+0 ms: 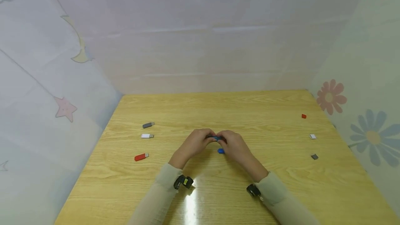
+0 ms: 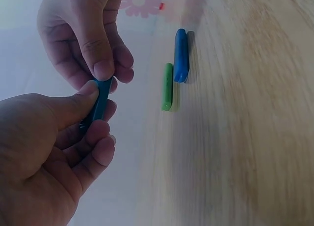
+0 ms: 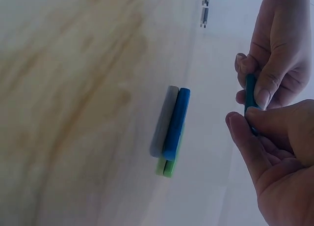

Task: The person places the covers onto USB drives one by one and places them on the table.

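Over the middle of the table, my left hand (image 1: pixel 197 142) and right hand (image 1: pixel 235 145) meet around a teal-blue USB stick (image 2: pixel 102 100). Each hand pinches one end of it between thumb and fingers, so much of its surface is covered; no metal plug shows. Below them on the table lies a brighter blue USB stick (image 1: pixel 221 151), partly behind the right hand in the head view. Right beside it is a slim green stick (image 2: pixel 167 87), seen in both wrist views but hidden in the head view.
On the left lie a grey USB stick (image 1: pixel 148 125), a white one (image 1: pixel 147 136) and a red one (image 1: pixel 141 157), metal plugs bare. Toward the right edge are small caps: red (image 1: pixel 303 116), white (image 1: pixel 313 136) and grey (image 1: pixel 314 156). Printed cloth walls (image 1: pixel 200 58) border the wooden table (image 1: pixel 215 107).
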Action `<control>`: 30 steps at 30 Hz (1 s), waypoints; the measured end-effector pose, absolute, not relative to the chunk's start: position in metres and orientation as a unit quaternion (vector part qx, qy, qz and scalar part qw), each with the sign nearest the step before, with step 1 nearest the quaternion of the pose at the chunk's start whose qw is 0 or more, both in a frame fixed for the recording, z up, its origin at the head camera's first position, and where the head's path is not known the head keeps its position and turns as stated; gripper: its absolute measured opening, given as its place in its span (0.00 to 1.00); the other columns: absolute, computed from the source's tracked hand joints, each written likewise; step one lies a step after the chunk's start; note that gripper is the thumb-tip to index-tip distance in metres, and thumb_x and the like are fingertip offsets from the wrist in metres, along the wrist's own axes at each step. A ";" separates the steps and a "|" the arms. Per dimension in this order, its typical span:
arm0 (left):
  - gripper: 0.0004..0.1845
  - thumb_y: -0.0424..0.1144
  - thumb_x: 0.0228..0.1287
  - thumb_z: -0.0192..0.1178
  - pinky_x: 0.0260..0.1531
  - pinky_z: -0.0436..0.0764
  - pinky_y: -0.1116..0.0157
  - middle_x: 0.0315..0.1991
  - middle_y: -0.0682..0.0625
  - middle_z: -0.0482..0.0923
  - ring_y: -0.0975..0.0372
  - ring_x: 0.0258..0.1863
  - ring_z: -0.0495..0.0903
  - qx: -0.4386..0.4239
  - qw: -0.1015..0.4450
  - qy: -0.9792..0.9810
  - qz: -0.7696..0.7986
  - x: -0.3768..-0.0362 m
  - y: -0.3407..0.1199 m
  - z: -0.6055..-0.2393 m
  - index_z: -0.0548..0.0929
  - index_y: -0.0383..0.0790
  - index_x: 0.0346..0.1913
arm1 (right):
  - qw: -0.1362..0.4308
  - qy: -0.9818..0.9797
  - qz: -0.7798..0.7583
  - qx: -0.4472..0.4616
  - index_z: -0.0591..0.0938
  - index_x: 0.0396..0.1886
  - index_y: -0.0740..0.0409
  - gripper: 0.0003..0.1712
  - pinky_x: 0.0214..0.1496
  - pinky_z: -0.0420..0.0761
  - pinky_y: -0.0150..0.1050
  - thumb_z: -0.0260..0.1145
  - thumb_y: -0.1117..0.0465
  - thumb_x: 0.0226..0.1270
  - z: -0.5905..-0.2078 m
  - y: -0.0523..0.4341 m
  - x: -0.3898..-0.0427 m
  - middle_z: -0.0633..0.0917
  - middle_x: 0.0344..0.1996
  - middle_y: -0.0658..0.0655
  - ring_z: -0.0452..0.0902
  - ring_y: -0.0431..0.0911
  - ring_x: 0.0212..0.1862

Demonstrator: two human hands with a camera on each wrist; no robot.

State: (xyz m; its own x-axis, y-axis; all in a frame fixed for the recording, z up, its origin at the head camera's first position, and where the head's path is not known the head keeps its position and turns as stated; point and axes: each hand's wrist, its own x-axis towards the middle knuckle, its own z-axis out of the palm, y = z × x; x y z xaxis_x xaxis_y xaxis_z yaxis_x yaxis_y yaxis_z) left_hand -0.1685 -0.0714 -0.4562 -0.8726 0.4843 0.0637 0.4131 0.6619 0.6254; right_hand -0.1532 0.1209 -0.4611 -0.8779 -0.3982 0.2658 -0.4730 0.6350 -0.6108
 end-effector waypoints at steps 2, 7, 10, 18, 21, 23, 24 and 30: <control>0.11 0.43 0.75 0.58 0.44 0.83 0.69 0.46 0.53 0.87 0.65 0.44 0.85 0.238 0.059 0.910 0.334 -0.168 -0.075 -0.456 0.85 0.43 0.50 | 0.041 -0.904 0.350 0.240 0.86 0.45 0.62 0.08 0.38 0.85 0.36 0.70 0.68 0.68 -0.460 0.118 -0.154 0.87 0.39 0.54 0.84 0.44 0.37; 0.09 0.43 0.75 0.59 0.39 0.82 0.67 0.43 0.52 0.86 0.65 0.39 0.83 0.210 0.078 0.915 0.336 -0.169 -0.087 -0.454 0.84 0.43 0.49 | 0.006 -0.914 0.317 0.253 0.84 0.46 0.61 0.09 0.38 0.83 0.35 0.71 0.67 0.67 -0.455 0.109 -0.159 0.85 0.37 0.53 0.79 0.42 0.35; 0.10 0.42 0.74 0.61 0.35 0.80 0.68 0.40 0.53 0.85 0.66 0.34 0.80 0.211 0.093 0.915 0.331 -0.170 -0.092 -0.454 0.83 0.42 0.51 | -0.004 -0.924 0.284 0.256 0.84 0.44 0.60 0.08 0.36 0.80 0.35 0.72 0.66 0.67 -0.453 0.103 -0.163 0.84 0.34 0.52 0.76 0.41 0.33; 0.10 0.34 0.71 0.64 0.37 0.79 0.66 0.43 0.50 0.85 0.63 0.35 0.79 0.236 0.078 0.926 0.285 -0.172 -0.100 -0.459 0.81 0.39 0.52 | -0.035 -0.933 0.257 0.248 0.84 0.40 0.59 0.04 0.35 0.75 0.38 0.70 0.66 0.68 -0.455 0.090 -0.173 0.82 0.31 0.51 0.72 0.43 0.31; 0.09 0.36 0.71 0.64 0.42 0.81 0.64 0.45 0.49 0.85 0.61 0.41 0.82 0.236 0.061 0.932 0.266 -0.173 -0.101 -0.461 0.83 0.39 0.51 | -0.036 -0.934 0.253 0.251 0.83 0.39 0.58 0.03 0.35 0.75 0.38 0.70 0.67 0.68 -0.458 0.086 -0.176 0.82 0.30 0.51 0.71 0.44 0.31; 0.09 0.37 0.71 0.65 0.45 0.82 0.63 0.45 0.49 0.84 0.60 0.43 0.82 0.232 0.054 0.935 0.261 -0.174 -0.103 -0.462 0.84 0.39 0.50 | -0.033 -0.934 0.249 0.253 0.84 0.38 0.58 0.03 0.36 0.75 0.38 0.70 0.67 0.68 -0.460 0.083 -0.177 0.82 0.30 0.52 0.71 0.44 0.31; 0.09 0.37 0.70 0.65 0.45 0.82 0.62 0.45 0.49 0.84 0.59 0.43 0.82 0.229 0.050 0.937 0.260 -0.174 -0.104 -0.463 0.85 0.39 0.50 | -0.031 -0.934 0.247 0.255 0.84 0.38 0.58 0.02 0.36 0.76 0.38 0.70 0.67 0.68 -0.460 0.082 -0.178 0.82 0.31 0.52 0.71 0.44 0.31; 0.10 0.38 0.67 0.68 0.45 0.81 0.61 0.44 0.50 0.80 0.60 0.42 0.79 0.211 0.041 0.945 0.245 -0.178 -0.109 -0.468 0.87 0.40 0.48 | -0.067 -0.936 0.247 0.241 0.84 0.47 0.62 0.08 0.44 0.82 0.44 0.66 0.68 0.70 -0.457 0.080 -0.180 0.84 0.41 0.58 0.80 0.49 0.42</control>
